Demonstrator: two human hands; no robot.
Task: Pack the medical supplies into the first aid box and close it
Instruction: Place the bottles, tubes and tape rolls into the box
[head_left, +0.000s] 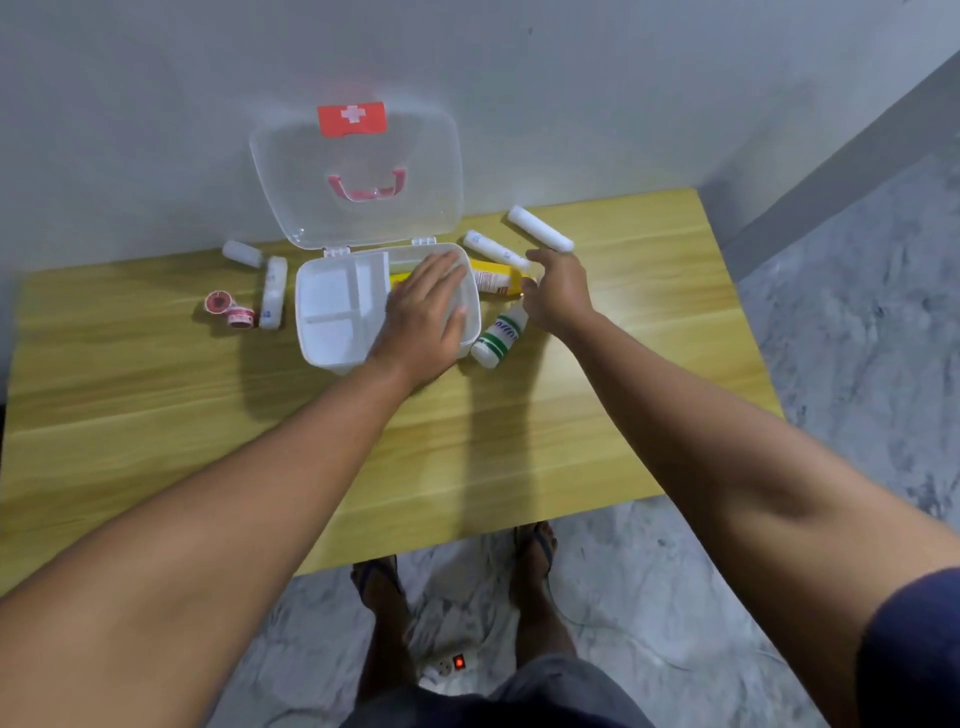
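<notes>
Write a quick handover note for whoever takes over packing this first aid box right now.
Left hand: flat and open on the first aid box, holding nothing.
Right hand: open, reaching at the yellow box beside it.
Lid: up.
On the table: bandage rolls, green-striped bottle, two tape rolls.
Done: visible tray compartments look empty.
Left: pack everything, close the lid.

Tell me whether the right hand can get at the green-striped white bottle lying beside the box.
Probably yes. The right hand hovers open just above and beyond the green-striped bottle, which lies exposed on the table right of the box, with nothing covering it.
</notes>
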